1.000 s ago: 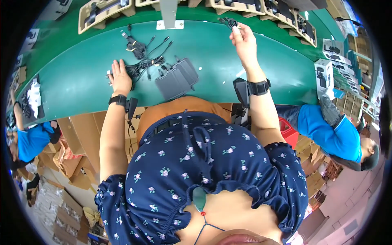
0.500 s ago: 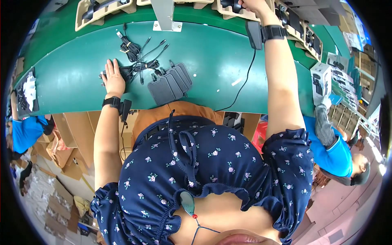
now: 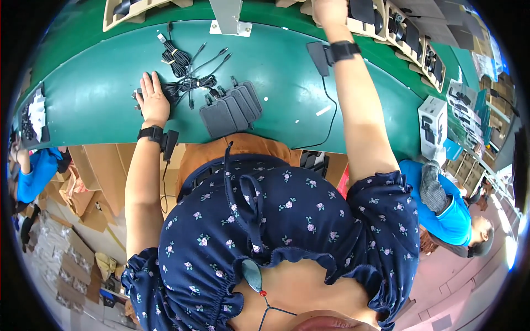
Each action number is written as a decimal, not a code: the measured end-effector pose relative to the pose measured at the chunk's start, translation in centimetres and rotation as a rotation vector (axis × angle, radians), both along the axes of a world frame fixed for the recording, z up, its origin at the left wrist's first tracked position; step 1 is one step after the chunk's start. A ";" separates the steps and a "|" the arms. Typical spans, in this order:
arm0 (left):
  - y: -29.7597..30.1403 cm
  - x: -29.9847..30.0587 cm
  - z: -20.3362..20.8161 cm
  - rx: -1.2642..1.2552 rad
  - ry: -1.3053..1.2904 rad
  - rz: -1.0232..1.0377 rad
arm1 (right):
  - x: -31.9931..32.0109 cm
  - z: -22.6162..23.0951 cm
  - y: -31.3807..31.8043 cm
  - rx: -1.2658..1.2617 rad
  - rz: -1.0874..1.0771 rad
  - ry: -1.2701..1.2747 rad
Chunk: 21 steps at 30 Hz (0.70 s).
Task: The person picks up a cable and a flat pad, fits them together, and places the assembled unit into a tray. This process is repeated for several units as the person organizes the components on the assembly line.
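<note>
My left hand (image 3: 154,103) lies flat on the green worktable with its fingers stretched out. It covers part of a bundle of black cables (image 3: 175,91) beside dark plug ends. Another tied coil of black cable (image 3: 176,62), with a pale connector, lies just beyond. To the right of the bundle, several flat dark grey cases (image 3: 230,110) lean together near the table's front edge. My right arm reaches far forward. My right hand (image 3: 331,12) is over a beige moulded tray (image 3: 361,27) at the upper edge, where its fingers are cut off from view.
A metal post (image 3: 226,16) stands at the table's far edge. More trays (image 3: 433,67) with black parts line the green belt. White boxes (image 3: 432,127) stand at right, near a person in blue (image 3: 441,201). At far left, a dark tray (image 3: 36,118) holds small parts.
My right hand has moved left and a little farther forward, its fingers passing out of view. The trays at far right sit farther right and lower in view. My left hand stays flat.
</note>
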State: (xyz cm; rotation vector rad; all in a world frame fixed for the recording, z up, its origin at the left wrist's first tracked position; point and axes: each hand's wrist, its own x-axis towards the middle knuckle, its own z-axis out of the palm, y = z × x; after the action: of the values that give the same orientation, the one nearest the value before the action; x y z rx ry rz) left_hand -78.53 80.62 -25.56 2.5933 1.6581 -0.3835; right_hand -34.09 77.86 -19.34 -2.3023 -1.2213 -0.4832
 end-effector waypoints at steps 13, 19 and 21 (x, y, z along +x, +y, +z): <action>0.3 0.6 -0.5 0.011 0.001 0.003 | 3.3 7.5 -4.1 0.080 0.271 1.459; 0.0 0.8 0.0 0.010 0.007 -0.006 | 6.5 1.4 -2.2 -0.134 -0.003 0.218; 0.1 0.8 -0.1 0.054 -0.017 -0.031 | 6.2 0.5 -1.9 -0.167 -0.041 0.172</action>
State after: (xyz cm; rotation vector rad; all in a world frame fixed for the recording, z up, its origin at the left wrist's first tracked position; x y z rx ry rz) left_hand -77.76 80.75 -25.65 2.6550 1.6478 -0.3215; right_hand -27.86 75.97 -18.82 -2.4547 -1.1713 -0.1980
